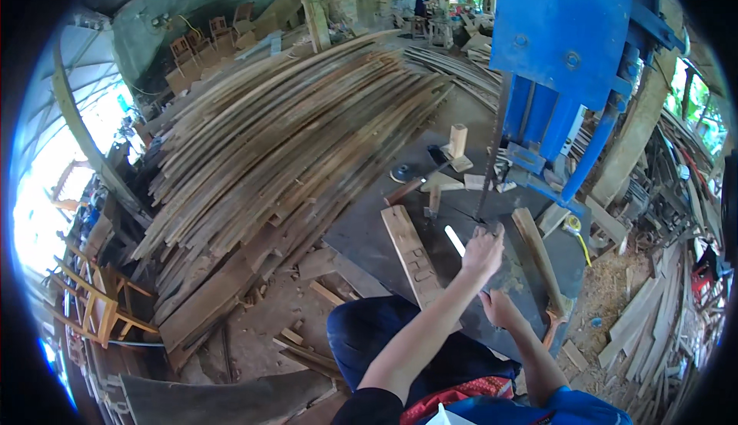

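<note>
My left hand (484, 250) is closed at the foot of the narrow band saw blade (492, 148), its fingers curled. Whether it grips the blade or something small there is hidden. Nearer to me, my right hand (504, 310) is closed around the near end of a long flat strip (455, 240) with a pale, shiny face. Part of that strip passes under my left forearm, and its rounded far end points away to the left. Both hands are over the dark saw table (369, 233), below the blue band saw housing (557, 33).
A plank with cutouts (411, 252) lies left of my hands. To their right are a long wooden bar (538, 256), a brush (557, 317) and a yellow tape measure (573, 225). A hammer (407, 190) and wood blocks lie beyond. Stacked boards (284, 133) fill the left.
</note>
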Demonstrator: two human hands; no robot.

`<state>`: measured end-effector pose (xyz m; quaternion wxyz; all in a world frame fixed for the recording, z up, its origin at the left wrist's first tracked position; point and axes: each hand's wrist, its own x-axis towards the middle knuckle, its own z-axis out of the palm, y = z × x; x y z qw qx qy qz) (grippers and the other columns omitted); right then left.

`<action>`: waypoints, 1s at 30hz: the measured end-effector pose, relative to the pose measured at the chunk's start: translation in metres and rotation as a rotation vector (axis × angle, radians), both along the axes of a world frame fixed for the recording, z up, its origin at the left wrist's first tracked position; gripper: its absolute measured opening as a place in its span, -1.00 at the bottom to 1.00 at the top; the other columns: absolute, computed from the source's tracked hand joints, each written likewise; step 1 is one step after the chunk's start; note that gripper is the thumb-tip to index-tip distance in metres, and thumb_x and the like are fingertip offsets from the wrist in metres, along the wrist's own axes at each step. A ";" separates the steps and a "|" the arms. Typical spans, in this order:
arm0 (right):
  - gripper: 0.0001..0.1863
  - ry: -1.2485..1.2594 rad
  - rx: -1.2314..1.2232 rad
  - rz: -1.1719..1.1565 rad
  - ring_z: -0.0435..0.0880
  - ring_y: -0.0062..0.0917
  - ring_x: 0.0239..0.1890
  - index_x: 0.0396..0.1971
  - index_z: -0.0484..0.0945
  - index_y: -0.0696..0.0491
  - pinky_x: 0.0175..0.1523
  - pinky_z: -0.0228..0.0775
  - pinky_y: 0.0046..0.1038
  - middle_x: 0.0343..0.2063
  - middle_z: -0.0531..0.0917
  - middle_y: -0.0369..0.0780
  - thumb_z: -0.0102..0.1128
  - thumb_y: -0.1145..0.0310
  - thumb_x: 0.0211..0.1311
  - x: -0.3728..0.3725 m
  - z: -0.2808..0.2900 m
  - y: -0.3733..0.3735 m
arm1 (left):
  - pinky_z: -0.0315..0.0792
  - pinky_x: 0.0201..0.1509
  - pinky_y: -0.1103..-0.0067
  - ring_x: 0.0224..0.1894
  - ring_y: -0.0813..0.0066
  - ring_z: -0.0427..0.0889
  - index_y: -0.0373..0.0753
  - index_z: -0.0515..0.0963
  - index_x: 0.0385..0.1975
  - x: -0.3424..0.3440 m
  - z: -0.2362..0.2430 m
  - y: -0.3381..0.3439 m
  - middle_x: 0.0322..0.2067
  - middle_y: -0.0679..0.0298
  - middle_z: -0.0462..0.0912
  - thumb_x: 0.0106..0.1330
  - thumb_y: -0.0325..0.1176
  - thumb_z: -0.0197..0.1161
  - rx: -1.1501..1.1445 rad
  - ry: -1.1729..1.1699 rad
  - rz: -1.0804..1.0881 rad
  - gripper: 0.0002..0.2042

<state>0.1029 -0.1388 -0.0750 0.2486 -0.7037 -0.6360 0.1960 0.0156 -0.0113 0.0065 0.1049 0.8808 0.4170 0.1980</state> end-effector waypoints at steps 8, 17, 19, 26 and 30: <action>-0.50 0.042 -0.070 0.025 0.57 0.25 -0.31 -0.48 0.54 0.32 -0.26 0.35 0.08 -0.47 0.56 0.28 0.03 0.12 0.44 0.002 0.012 0.009 | 0.45 0.24 0.38 0.05 0.13 0.60 -0.28 0.51 -0.11 0.001 -0.009 0.008 -0.16 0.02 0.66 0.21 -0.40 0.20 0.049 0.010 -0.073 -0.75; -0.54 -0.013 -0.123 -0.027 0.58 0.23 -0.26 -0.43 0.54 0.33 -0.19 0.38 0.08 -0.40 0.59 0.27 0.06 0.15 0.41 0.001 0.006 0.018 | 0.50 0.16 0.36 0.01 0.11 0.61 -0.27 0.50 -0.14 0.004 -0.014 0.010 -0.22 0.04 0.67 0.26 -0.36 0.20 0.053 0.014 -0.067 -0.78; -0.53 -0.002 -0.086 -0.010 0.58 0.25 -0.30 -0.48 0.53 0.28 -0.21 0.37 0.13 -0.46 0.60 0.25 0.06 0.12 0.42 0.000 0.004 0.019 | 0.52 0.14 0.37 0.01 0.11 0.62 -0.26 0.50 -0.13 0.003 -0.020 0.013 -0.24 0.04 0.67 0.27 -0.36 0.21 0.078 0.013 -0.061 -0.78; -0.58 0.022 -0.144 0.006 0.58 0.22 -0.21 -0.36 0.54 0.32 -0.17 0.39 0.05 -0.37 0.60 0.26 0.08 0.17 0.41 -0.002 0.012 0.020 | 0.60 0.00 0.38 0.02 0.15 0.60 -0.24 0.52 -0.12 -0.001 -0.015 0.010 -0.22 0.06 0.67 0.29 -0.35 0.19 0.050 0.009 -0.037 -0.79; -0.58 0.030 -0.158 -0.006 0.58 0.22 -0.21 -0.36 0.54 0.32 -0.17 0.38 0.06 -0.37 0.60 0.26 0.08 0.17 0.41 -0.002 0.017 0.018 | 0.39 0.30 0.39 0.05 0.15 0.60 -0.26 0.53 -0.06 0.001 -0.006 0.007 -0.14 0.03 0.66 0.19 -0.42 0.20 -0.043 0.025 -0.043 -0.70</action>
